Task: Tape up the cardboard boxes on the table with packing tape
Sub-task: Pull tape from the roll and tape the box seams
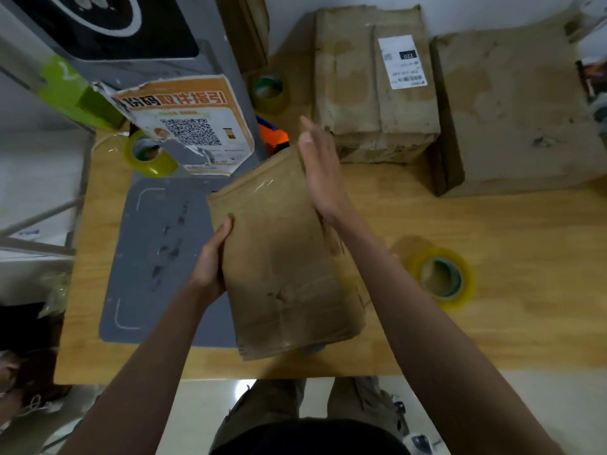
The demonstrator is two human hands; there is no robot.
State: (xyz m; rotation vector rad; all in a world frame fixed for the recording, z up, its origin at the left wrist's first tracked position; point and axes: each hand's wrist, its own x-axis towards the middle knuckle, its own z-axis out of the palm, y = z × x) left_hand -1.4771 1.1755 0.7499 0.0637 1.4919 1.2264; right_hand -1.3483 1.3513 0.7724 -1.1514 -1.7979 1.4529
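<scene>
A tape roll (149,156) sits at the desk's (492,224) far left, partly under a QR sign (190,126), with a grey mat (157,257) nearer. The left hand (212,261) grips the left edge of the box (282,257) standing mid-desk; the right hand (320,169), fingers straight, lies flat against its right side. Behind stand two more boxes (374,90), and a second roll (441,277) lies to the right

Brown cardboard box (289,257) up front, glossy clear tape across it. Yellow-tinted tape roll (441,277), green inside the core. Grey mat (154,257) with white corner marks. Orange-and-white QR poster (190,126). Light woodgrain table (460,218).
</scene>
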